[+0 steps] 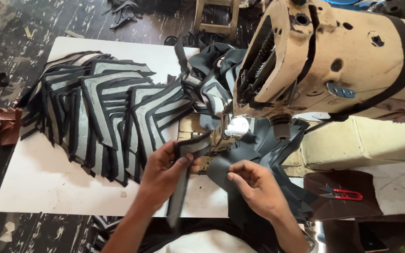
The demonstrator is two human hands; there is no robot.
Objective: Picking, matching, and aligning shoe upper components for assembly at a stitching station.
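1. Filling the upper right of the view, a worn cream industrial sewing machine point(333, 61) leans over the white work table point(38, 178), its needle area lit by a small bright lamp point(236, 126).
2. A wide fan of grey, black-edged cut pieces point(104, 112) lies overlapped across the left and middle of the table, reaching from the far edge toward the person.
3. A heap of dark grey fabric pieces point(268, 145) sits under and just in front of the machine head, spilling toward the right hand.
4. A brown pad point(343, 201) lies at the right, near the machine base.
5. The left hand point(165, 175) is clenched around a narrow grey, black-edged strip point(186, 159); the strip's upper end bends toward the needle area and its lower end hangs off the near table edge.
6. The right hand point(254, 187) is loosely curled, fingertips pressing on a dark grey piece point(223, 171) flat on the table just beside the strip.
7. Red-handled thread snips point(341, 193) rest on the brown pad, well apart from both hands.
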